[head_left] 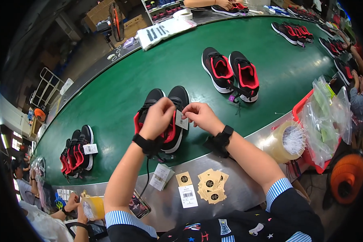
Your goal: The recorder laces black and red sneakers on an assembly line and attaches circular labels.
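Observation:
A pair of black sneakers with red lining and white soles stands on the green work surface in front of me. Over the left shoe and its opening, my left hand is closed in a pinch; what its fingertips hold is hidden. My right hand pinches with thumb and forefinger at the upper edge of a white hang tag, which lies against the right shoe. Any thread or fastener there is too small to make out. Both wrists carry black bands.
Brown tags and white tags lie on the metal edge near me. A roll of clear fasteners and a red basket with plastic bags stand at right. Other sneaker pairs sit on the green surface. Co-workers' hands show at the sides.

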`<control>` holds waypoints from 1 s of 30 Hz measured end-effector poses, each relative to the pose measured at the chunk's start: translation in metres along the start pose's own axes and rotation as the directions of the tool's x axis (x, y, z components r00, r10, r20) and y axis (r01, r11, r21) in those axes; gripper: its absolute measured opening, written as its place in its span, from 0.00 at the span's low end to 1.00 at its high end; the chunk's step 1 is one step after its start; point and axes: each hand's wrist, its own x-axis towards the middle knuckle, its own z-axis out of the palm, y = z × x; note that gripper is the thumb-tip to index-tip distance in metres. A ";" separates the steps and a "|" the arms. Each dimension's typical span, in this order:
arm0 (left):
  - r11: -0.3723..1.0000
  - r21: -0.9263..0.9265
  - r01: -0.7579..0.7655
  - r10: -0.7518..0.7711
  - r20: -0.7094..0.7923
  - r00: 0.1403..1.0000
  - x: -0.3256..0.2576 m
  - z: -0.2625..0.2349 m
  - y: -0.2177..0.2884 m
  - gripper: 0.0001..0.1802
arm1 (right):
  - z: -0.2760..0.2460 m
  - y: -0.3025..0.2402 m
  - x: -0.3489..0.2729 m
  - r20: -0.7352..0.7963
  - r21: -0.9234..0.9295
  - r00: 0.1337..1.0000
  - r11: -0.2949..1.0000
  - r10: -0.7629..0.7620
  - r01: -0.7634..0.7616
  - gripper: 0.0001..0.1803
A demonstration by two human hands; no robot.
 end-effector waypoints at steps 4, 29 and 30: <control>0.981 0.154 -0.118 0.124 -0.031 0.992 -0.012 0.015 0.009 0.05 | 0.010 -0.004 -0.001 0.010 0.167 0.997 0.982 0.081 -0.082 0.05; 0.881 0.259 -0.396 0.394 0.062 0.917 0.049 0.056 0.057 0.19 | 0.006 -0.043 -0.072 -0.147 0.376 0.987 0.926 0.067 -0.007 0.21; 0.884 0.251 -0.395 0.373 0.132 0.918 0.064 0.073 0.056 0.24 | 0.001 -0.050 -0.088 -0.137 0.421 0.984 0.906 0.118 -0.050 0.21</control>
